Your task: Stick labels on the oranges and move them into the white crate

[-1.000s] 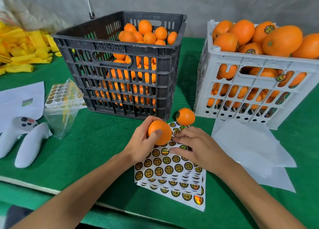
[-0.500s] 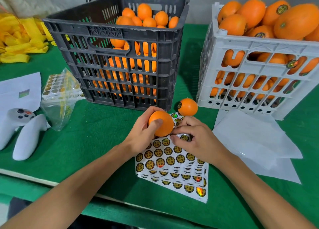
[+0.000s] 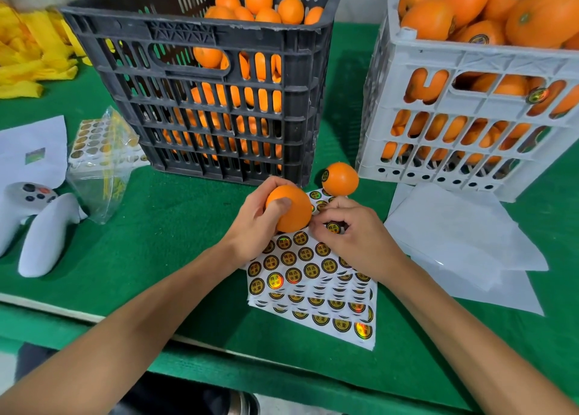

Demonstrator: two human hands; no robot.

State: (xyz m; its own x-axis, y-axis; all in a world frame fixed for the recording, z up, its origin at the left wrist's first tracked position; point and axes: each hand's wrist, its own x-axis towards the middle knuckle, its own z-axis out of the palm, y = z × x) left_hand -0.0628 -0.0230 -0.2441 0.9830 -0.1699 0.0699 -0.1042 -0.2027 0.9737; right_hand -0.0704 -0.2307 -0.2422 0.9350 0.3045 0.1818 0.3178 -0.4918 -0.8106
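Orange (image 3: 293,208) unmoved in left hand (image 3: 253,226); label (image 3: 333,227) now lifted by right hand (image 3: 354,239).

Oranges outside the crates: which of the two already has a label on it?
The loose orange on the green table beside the white crate; a round label shows on its left side. The orange held in the left hand shows none.

White game controllers (image 3: 37,223) left of black crate (image 3: 200,79); plastic bag (image 3: 103,164) between; yellow cloths (image 3: 28,54) far left on green desk (image 3: 150,242)
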